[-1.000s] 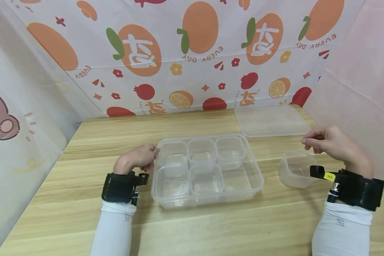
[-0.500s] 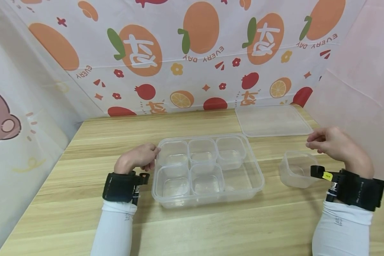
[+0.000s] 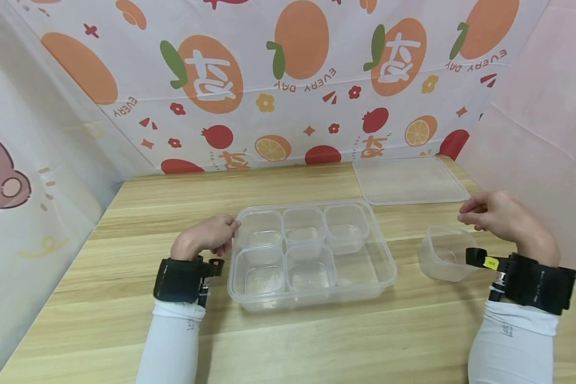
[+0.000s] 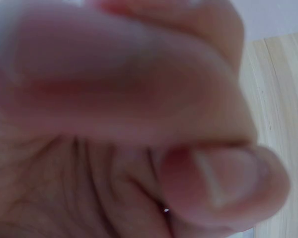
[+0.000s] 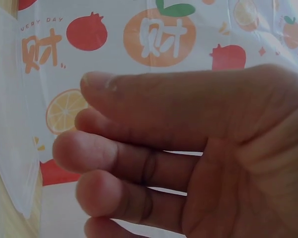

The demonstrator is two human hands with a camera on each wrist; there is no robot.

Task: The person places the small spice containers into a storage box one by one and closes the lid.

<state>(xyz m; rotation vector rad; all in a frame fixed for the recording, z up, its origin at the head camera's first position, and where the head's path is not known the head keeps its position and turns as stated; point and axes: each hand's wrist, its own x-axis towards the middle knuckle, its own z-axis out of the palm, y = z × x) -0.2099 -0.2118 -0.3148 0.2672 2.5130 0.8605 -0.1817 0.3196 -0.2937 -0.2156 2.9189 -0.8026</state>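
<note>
My left hand [image 3: 211, 234] is at the left side of a large clear plastic food container [image 3: 269, 300], its fingertips right by the rim. In the left wrist view its fingers [image 4: 139, 94] are loosely curled, with the thumb close against them and nothing visible between. Several small clear square cups [image 3: 262, 272] stand inside the container, three along the back and two in front; the front right place holds no cup. My right hand [image 3: 501, 213] hovers over the far right of another clear cup [image 3: 437, 261] on the table, fingers relaxed and holding nothing.
A flat clear lid [image 3: 408, 181] lies at the back right of the wooden table [image 3: 288, 346]. Behind the table hangs a fruit-print cloth [image 3: 297, 106]. Pale cloth sheets [image 3: 547, 138] close off both sides.
My right hand has shifted slightly to the right over the past second. The left hand, container, cups and lid stay in place.
</note>
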